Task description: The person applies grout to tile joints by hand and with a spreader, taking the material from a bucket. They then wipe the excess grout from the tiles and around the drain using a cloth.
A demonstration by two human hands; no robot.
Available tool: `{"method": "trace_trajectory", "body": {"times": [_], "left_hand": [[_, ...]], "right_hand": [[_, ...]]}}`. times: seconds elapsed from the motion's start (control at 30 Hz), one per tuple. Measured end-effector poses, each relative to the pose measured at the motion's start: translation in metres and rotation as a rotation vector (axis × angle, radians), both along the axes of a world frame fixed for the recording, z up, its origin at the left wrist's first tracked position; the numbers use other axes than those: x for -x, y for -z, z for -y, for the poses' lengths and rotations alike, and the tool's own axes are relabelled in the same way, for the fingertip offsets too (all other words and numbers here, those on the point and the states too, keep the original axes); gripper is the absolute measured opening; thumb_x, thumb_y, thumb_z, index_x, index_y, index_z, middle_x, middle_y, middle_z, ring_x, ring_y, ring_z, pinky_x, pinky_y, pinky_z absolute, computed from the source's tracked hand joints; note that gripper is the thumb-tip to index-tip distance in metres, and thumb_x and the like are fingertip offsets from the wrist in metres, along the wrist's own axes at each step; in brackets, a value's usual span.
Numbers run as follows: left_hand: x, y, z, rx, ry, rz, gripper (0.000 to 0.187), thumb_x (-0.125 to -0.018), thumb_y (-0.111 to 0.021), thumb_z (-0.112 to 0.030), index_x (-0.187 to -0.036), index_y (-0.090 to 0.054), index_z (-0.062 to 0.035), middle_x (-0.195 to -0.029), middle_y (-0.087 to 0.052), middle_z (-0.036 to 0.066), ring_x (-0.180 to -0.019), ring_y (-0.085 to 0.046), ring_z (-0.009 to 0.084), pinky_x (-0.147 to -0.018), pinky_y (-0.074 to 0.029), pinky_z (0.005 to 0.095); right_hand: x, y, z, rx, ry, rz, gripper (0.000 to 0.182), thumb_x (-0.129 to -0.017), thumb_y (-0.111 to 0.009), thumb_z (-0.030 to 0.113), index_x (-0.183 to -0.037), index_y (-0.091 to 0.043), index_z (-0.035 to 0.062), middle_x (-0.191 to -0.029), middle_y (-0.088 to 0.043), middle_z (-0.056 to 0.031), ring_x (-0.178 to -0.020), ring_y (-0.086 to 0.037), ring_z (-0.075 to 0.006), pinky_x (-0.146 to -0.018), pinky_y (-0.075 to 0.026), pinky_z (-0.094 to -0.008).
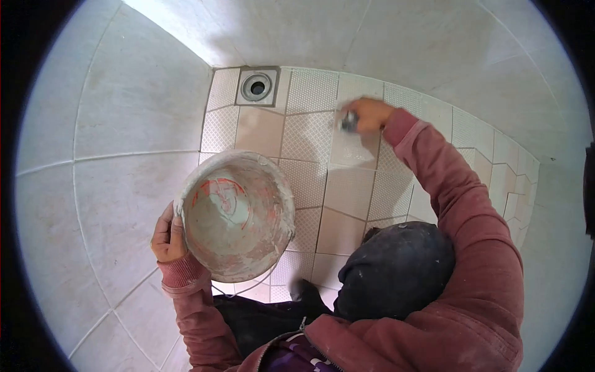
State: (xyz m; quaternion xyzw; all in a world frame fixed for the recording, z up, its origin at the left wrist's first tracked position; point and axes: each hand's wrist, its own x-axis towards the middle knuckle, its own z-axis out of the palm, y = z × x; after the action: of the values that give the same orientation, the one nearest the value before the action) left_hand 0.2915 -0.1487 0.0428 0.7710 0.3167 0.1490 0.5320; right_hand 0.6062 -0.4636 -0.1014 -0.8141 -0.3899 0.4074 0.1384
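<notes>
My left hand (168, 239) grips the left rim of a mortar-smeared bucket (282, 192), thumb on the near side. The bucket is tilted so its inside faces me; a thin whitish mix (226, 208) with red-orange marks coats the bottom. Its wire handle (257, 285) hangs on the lower side. Over the floor tiles, to the right of the drain, my right hand (370, 115) is closed around a small dark and silvery tool (348, 121). Motion blurs both this hand and the tool, so its exact kind cannot be made out.
A square metal floor drain (256, 87) with a round opening sits in the far left corner. Patterned and plain beige tiles (350, 192) cover the floor. Grey tiled walls (136, 111) close in on the left, far side and right. My bent knee (400, 270) is close below my right arm.
</notes>
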Motion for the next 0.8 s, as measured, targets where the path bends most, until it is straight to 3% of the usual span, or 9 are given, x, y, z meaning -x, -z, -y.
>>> {"method": "trace_trajectory", "body": {"times": [0.07, 0.1, 0.17, 0.2, 0.3, 0.4, 0.63, 0.7, 0.8], "left_hand": [[-0.004, -0.005, 0.009, 0.077, -0.037, 0.006, 0.029, -0.091, -0.052, -0.01, -0.115, -0.056, 0.004, -0.104, -0.063, 0.012, -0.092, -0.06, 0.0177, -0.081, -0.049, 0.029], [-0.005, -0.004, 0.008, 0.082, -0.026, 0.008, 0.029, -0.091, -0.052, -0.01, -0.115, -0.056, 0.004, -0.104, -0.063, 0.012, -0.092, -0.06, 0.0177, -0.081, -0.049, 0.029], [-0.004, -0.002, 0.005, 0.155, -0.03, 0.037, 0.029, -0.091, -0.051, -0.01, -0.115, -0.056, 0.004, -0.104, -0.063, 0.012, -0.092, -0.06, 0.0178, -0.081, -0.049, 0.0286], [-0.005, -0.005, 0.005, 0.146, -0.031, 0.033, 0.029, -0.091, -0.051, -0.01, -0.115, -0.056, 0.004, -0.104, -0.063, 0.012, -0.092, -0.06, 0.0178, -0.081, -0.049, 0.0286], [-0.01, -0.01, 0.013, 0.07, -0.075, -0.007, 0.029, -0.091, -0.051, -0.01, -0.116, -0.055, 0.0046, -0.104, -0.063, 0.012, -0.09, -0.061, 0.0184, -0.08, -0.049, 0.0289], [-0.009, -0.006, 0.019, 0.144, -0.114, 0.008, 0.03, -0.09, -0.051, -0.012, -0.115, -0.055, 0.0043, -0.103, -0.063, 0.012, -0.09, -0.061, 0.0185, -0.08, -0.049, 0.0294], [-0.008, -0.005, 0.007, 0.07, -0.061, 0.016, 0.029, -0.09, -0.051, -0.012, -0.114, -0.056, 0.004, -0.101, -0.064, 0.012, -0.091, -0.061, 0.0182, -0.08, -0.049, 0.029], [-0.006, -0.002, 0.012, 0.103, -0.062, -0.002, 0.029, -0.09, -0.051, -0.012, -0.114, -0.056, 0.004, -0.101, -0.064, 0.012, -0.091, -0.061, 0.0182, -0.08, -0.049, 0.029], [-0.007, -0.007, 0.012, 0.11, -0.095, 0.046, 0.029, -0.09, -0.052, -0.012, -0.114, -0.056, 0.0036, -0.1, -0.064, 0.012, -0.09, -0.061, 0.0179, -0.079, -0.049, 0.0289]], "right_hand": [[-0.012, -0.017, 0.002, -0.117, 0.261, 0.437, 0.041, -0.061, -0.07, 0.021, -0.1, -0.065, 0.0128, -0.092, -0.064, -0.0094, -0.093, -0.061, -0.0265, -0.075, -0.048, -0.0412], [-0.016, -0.005, 0.002, -0.111, 0.27, 0.44, 0.041, -0.061, -0.07, 0.021, -0.1, -0.065, 0.0128, -0.092, -0.064, -0.0094, -0.093, -0.061, -0.0265, -0.075, -0.048, -0.0412], [-0.02, 0.019, -0.005, -0.173, -0.093, 0.941, 0.034, -0.062, -0.07, 0.019, -0.096, -0.066, 0.0146, -0.088, -0.065, -0.0078, -0.09, -0.062, -0.0249, -0.075, -0.047, -0.0413], [-0.022, 0.02, -0.006, -0.182, -0.089, 0.937, 0.034, -0.062, -0.07, 0.019, -0.096, -0.066, 0.0146, -0.088, -0.065, -0.0078, -0.09, -0.062, -0.0249, -0.075, -0.047, -0.0413], [-0.029, -0.017, -0.011, 0.17, -0.139, 0.409, 0.041, -0.062, -0.07, 0.012, -0.102, -0.064, 0.0161, -0.101, -0.06, -0.0078, -0.101, -0.055, -0.0276, -0.083, -0.043, -0.0421], [-0.026, 0.005, -0.016, -0.099, -0.049, 0.696, 0.043, -0.061, -0.071, 0.012, -0.103, -0.063, 0.016, -0.107, -0.057, -0.008, -0.106, -0.052, -0.0284, -0.085, -0.041, -0.0428], [-0.025, 0.003, -0.013, 0.15, -0.091, 0.53, 0.044, -0.061, -0.071, 0.013, -0.104, -0.063, 0.0165, -0.108, -0.056, -0.0083, -0.107, -0.051, -0.0272, -0.086, -0.041, -0.0429], [-0.015, 0.039, -0.009, -0.188, -0.058, 0.841, 0.041, -0.06, -0.072, 0.014, -0.1, -0.064, 0.0153, -0.101, -0.059, -0.01, -0.099, -0.056, -0.028, -0.083, -0.044, -0.042], [-0.022, 0.0, -0.002, 0.087, -0.133, 0.47, 0.038, -0.059, -0.071, 0.017, -0.096, -0.065, 0.0131, -0.094, -0.061, -0.0126, -0.092, -0.058, -0.031, -0.077, -0.047, -0.0416]]}}
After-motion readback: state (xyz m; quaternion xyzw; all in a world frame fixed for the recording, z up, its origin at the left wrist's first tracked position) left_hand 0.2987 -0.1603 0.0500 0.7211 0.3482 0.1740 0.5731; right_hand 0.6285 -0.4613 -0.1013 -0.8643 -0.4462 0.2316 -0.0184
